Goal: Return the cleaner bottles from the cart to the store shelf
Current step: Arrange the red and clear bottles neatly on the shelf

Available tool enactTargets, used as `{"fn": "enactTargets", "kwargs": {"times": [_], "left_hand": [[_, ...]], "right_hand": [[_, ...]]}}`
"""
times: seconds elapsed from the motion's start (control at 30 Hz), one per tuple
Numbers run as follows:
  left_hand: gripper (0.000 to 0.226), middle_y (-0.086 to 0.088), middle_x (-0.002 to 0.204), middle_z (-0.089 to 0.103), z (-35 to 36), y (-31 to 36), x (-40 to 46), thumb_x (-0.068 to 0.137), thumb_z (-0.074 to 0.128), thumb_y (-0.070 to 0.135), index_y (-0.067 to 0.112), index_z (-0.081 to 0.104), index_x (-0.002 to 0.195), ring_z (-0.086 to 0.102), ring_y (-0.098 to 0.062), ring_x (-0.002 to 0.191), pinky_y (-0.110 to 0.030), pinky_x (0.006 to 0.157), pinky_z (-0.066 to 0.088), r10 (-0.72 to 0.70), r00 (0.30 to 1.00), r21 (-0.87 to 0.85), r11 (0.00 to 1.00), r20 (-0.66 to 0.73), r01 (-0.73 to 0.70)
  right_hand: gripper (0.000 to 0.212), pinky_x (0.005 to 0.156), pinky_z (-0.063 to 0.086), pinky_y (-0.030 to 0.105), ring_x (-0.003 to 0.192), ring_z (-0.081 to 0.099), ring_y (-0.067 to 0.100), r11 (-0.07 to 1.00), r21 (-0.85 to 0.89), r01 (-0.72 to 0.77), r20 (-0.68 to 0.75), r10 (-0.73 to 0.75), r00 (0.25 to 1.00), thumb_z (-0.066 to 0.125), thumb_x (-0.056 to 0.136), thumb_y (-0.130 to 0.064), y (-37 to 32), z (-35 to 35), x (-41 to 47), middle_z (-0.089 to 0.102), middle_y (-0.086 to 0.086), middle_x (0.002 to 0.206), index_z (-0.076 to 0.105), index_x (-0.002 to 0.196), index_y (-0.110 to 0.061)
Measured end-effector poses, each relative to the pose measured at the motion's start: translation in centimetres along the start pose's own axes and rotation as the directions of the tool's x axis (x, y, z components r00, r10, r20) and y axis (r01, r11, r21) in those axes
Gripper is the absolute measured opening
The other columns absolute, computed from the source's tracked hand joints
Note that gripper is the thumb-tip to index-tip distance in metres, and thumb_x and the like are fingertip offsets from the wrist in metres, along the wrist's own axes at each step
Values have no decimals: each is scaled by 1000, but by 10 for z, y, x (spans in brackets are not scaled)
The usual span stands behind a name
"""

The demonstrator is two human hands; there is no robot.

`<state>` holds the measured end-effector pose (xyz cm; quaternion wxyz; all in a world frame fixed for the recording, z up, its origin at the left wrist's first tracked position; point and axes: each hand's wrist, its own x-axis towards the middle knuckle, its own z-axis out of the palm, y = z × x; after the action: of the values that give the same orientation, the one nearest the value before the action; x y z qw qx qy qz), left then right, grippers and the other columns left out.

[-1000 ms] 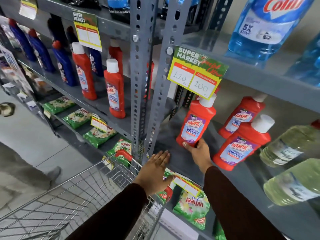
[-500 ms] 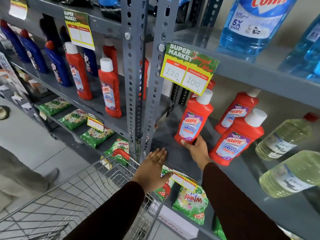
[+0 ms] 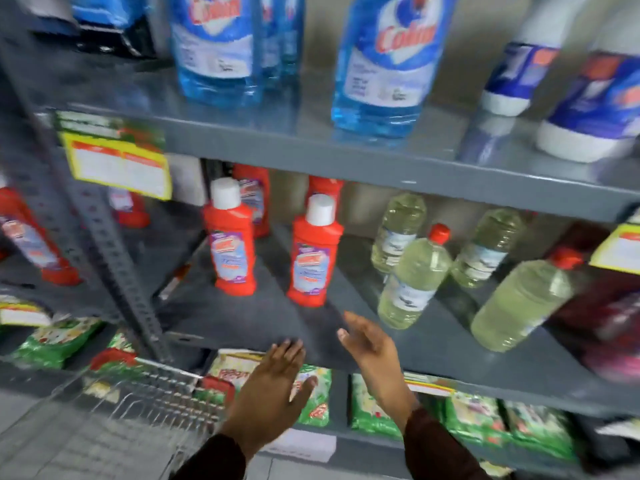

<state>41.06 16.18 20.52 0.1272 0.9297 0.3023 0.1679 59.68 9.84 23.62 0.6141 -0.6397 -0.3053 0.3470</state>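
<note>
Both hands, left and right, spread open, holding nothing

The grey metal shelf in the middle of the frame carries red cleaner bottles with white caps at centre left and pale yellow bottles at right. The shelf above holds blue bottles. The bottom shelf holds green packets.

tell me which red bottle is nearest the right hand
The front red bottle on the right, just beyond the open right hand; the others stand farther left or behind.
</note>
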Motion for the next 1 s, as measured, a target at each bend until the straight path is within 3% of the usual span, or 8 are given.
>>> {"fn": "enactTargets", "kwargs": {"times": [0.1, 0.23, 0.37, 0.47, 0.63, 0.77, 0.9, 1.0], "left_hand": [[53, -5, 129, 65, 25, 60, 21, 88, 46, 46, 9, 66, 120, 61, -21, 120, -21, 116, 3, 93, 994, -22, 996, 50, -92], [62, -8, 147, 46, 61, 127, 49, 93, 44, 48, 5, 50, 137, 42, -26, 137, -26, 120, 5, 208, 975, -24, 978, 77, -207], [64, -14, 144, 50, 82, 178, 75, 92, 44, 50, 2, 51, 135, 46, -29, 134, -47, 113, 35, 166, 980, 9, 986, 110, -168], [63, -15, 127, 65, 89, 212, 95, 89, 41, 52, 2, 66, 119, 61, -28, 119, -46, 102, 46, 148, 977, 85, 983, 156, -163], [73, -21, 152, 36, 104, 236, 109, 95, 39, 53, -2, 38, 142, 31, -34, 142, -42, 120, 18, 127, 972, 91, 985, 198, -147], [67, -24, 126, 63, 110, 240, 105, 82, 62, 48, -7, 62, 120, 60, -39, 117, -53, 98, 49, 144, 979, 134, 977, 143, -163], [67, -23, 126, 63, 115, 240, 107, 76, 75, 44, -6, 63, 119, 61, -39, 116, -54, 97, 48, 139, 984, 154, 976, 109, -154], [67, -23, 133, 58, 118, 240, 106, 81, 69, 43, -6, 58, 125, 55, -39, 124, -54, 105, 40, 140, 987, 139, 979, 74, -149]], "right_hand": [[14, 78, 53, 21, 78, 66, 3, 998, 8, 64, -336, -58, 940, 67, 87, 7, 1, -90, -17, 72, 6, 90, 73, 90, -5], [40, 76, 52, 21, 62, 60, -8, 984, 99, 147, -589, -61, 806, 60, 81, 26, 6, -198, -11, 68, -8, 70, 56, 82, -14], [72, 90, 49, 34, 99, 59, 12, 991, 133, 31, -501, 40, 864, 72, 68, 27, 14, -270, 19, 57, 8, 111, 47, 126, -8], [85, 96, 50, 35, 111, 62, 15, 999, -37, -19, -288, 8, 958, 83, 61, 16, 13, -298, 42, 64, -1, 123, 46, 132, -14], [73, 66, 53, 10, 93, 72, 8, 981, -190, -32, -132, 7, 991, 87, 60, 0, 3, -304, 61, 76, -15, 101, 59, 121, -28], [71, 74, 57, 28, 90, 70, 16, 984, -177, 28, -359, -91, 929, 95, 49, -10, 6, -280, 55, 73, 4, 104, 58, 110, -17], [81, 78, 58, 45, 93, 68, 30, 929, -336, -156, -631, -100, 769, 92, 37, -52, 8, -245, 48, 67, 5, 98, 55, 99, -18], [86, 79, 57, 47, 98, 64, 35, 871, -450, -196, -671, -185, 717, 90, 42, -58, 15, -233, 48, 66, 9, 101, 55, 105, -12]]}}
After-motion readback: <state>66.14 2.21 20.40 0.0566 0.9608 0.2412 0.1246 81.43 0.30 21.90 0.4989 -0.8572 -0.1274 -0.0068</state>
